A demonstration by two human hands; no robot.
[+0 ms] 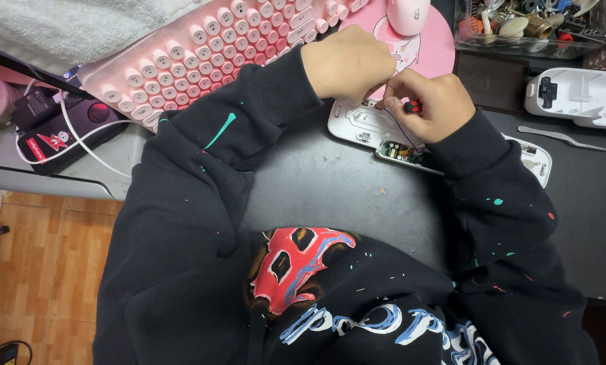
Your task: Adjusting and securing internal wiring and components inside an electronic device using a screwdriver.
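I look down on a dark desk (330,182) with a wooden floor (39,270) beyond its edge, off past the left sleeve. My left hand (347,62) is curled into a loose fist, knuckles up; I cannot tell what its fingers grip underneath. My right hand (426,103) is closed around a small tool with a red and black handle (412,106), pinched at the fingertips. Both hands meet over an opened white casing (357,125), which lies directly beneath them with a circuit board (401,152) and a thin blue wire (401,132) showing under the right wrist. Beyond the left hand sits a pink keyboard (215,47); beyond the right, a pink mouse (408,13). Tweezers (567,138) and another white shell (580,94) lie out past the right hand.
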